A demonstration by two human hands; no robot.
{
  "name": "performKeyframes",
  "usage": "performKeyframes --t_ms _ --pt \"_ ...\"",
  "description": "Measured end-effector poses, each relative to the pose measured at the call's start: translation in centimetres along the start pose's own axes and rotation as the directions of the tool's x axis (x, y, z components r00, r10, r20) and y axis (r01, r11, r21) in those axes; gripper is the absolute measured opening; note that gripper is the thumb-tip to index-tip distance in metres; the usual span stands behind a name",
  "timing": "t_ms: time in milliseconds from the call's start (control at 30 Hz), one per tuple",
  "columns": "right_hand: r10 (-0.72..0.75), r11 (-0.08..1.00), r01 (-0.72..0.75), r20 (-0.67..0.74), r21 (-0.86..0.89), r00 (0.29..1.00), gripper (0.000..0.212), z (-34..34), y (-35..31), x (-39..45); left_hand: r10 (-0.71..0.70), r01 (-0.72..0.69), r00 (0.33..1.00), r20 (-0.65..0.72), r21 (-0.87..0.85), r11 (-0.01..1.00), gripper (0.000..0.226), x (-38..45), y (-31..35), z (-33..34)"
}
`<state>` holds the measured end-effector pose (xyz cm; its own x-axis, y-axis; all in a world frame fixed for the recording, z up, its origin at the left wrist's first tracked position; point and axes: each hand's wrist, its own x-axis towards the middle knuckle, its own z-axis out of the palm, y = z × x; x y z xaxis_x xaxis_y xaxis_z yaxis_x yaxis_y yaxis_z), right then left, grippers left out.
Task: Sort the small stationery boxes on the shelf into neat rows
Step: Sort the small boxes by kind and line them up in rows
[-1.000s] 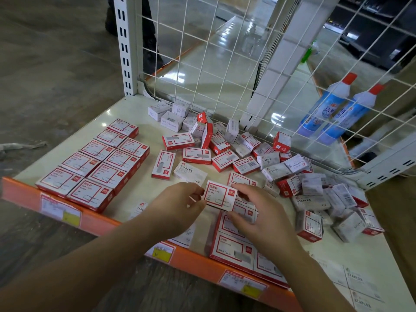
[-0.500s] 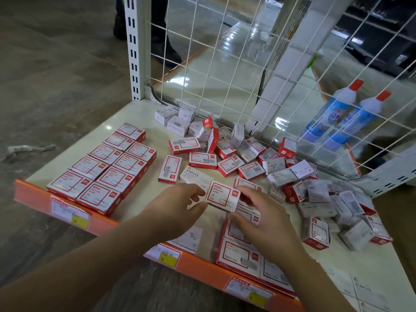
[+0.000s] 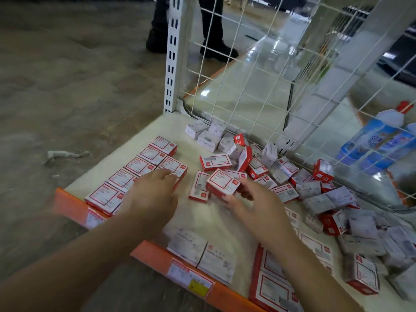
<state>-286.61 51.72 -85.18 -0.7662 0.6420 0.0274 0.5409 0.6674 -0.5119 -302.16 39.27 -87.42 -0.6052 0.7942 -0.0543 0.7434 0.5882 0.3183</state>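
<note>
A white slotted upright post [image 3: 172, 52] stands at the back corner, with a white wire grid panel [image 3: 258, 70] running along behind. Beyond the grid, a glossy pale floor [image 3: 265, 70] reflects overhead light, while to the left lies dull grey-brown flooring [image 3: 67, 64]. A person's dark boots [image 3: 218, 49] stand past the post.
</note>
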Motion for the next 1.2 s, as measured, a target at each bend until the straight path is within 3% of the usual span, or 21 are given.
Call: performKeyframes --t_ms 200,433,867,1200 --pt "-0.042 0.996 0.041 -0.015 -0.083 0.999 0.031 2.1 -1.0 4.0 0.010 -0.010 1.000 0.013 0.061 0.998 0.053 1.6 -1.8 0.1" --pt "-0.060 0.991 0.056 -0.035 -0.118 0.998 0.032 3.5 -2.2 8.0 0.059 -0.060 0.997 -0.039 -0.018 0.998 0.048 2.8 -2.6 0.2" --pt "-0.081 0.970 0.087 0.039 -0.228 0.996 0.036 6.0 -3.3 11.1 0.087 -0.085 0.989 -0.122 0.020 0.996 0.040 4.1 -3.1 0.3" --pt "-0.070 0.980 0.085 0.089 -0.181 0.994 0.029 6.0 -3.5 11.2 0.063 -0.063 0.994 -0.090 0.003 0.998 0.039 4.4 -3.0 0.1"
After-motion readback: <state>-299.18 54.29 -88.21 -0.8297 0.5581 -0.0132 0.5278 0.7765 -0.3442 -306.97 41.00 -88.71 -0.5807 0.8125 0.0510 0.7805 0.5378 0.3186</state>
